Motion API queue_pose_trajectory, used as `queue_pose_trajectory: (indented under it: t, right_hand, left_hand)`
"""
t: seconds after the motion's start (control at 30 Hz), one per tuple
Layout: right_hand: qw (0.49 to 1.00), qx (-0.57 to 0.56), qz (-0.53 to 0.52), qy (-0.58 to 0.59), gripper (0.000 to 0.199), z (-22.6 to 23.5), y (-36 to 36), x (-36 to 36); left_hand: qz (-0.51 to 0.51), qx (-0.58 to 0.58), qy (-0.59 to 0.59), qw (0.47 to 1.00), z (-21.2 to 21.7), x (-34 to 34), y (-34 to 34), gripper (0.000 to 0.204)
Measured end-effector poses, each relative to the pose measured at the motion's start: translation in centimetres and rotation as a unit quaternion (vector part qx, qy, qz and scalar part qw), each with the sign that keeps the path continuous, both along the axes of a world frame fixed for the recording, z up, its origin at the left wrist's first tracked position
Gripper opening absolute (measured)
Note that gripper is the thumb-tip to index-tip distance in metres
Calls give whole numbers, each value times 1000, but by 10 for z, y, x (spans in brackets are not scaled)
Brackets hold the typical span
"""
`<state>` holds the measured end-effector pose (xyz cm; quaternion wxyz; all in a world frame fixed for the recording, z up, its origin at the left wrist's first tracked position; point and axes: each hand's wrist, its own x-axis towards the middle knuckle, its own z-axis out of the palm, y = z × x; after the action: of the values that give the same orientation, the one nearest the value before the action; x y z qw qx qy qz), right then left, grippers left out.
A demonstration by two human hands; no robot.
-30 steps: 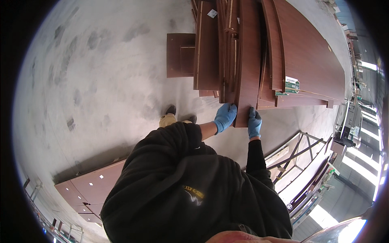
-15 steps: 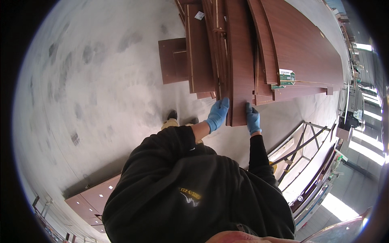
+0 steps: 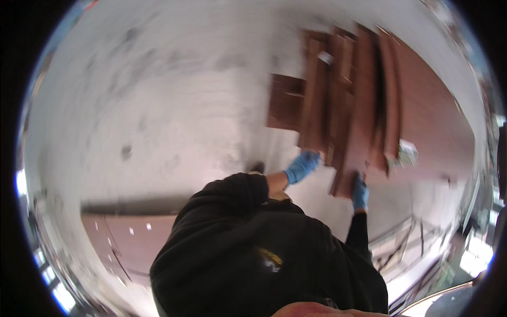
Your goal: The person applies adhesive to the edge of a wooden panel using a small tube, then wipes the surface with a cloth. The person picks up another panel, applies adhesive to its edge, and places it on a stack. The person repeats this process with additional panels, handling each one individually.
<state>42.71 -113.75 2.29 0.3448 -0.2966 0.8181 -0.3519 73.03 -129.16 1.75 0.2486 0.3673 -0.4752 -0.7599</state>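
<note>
My right hand, in a blue glove, grips the right edge of a long reddish-brown board close to its near end. My left hand, gloved the same way, is apart from that board. Its fingertips are at the near end of a neighbouring brown board, which carries a small white label. Motion blur hides whether these fingers hold or only touch it. More narrow boards lie between the two, overlapping at slight angles.
Wide brown panels fan out at the right, with a green-and-white label. A short dark board pokes out at the left of the pile. Brown panels lie at lower left; a metal frame stands at lower right.
My left hand has come off the long board's left edge, while my right hand stays on its right edge. The view has turned, shifting the pile rightward in the picture.
</note>
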Motion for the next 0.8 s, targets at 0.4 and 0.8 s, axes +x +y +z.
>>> queue_pose_trajectory:
  t: [0.4, 0.8]
  right_hand:
    - [996, -23, 46, -78, 48, -11, -77, 97]
    - [976, -18, 214, -23, 55, 18, -99, 209]
  left_hand:
    - [363, 94, -51, 926, 41, 166, 67, 43]
    - [450, 106, -10, 886, 60, 223, 182, 47]
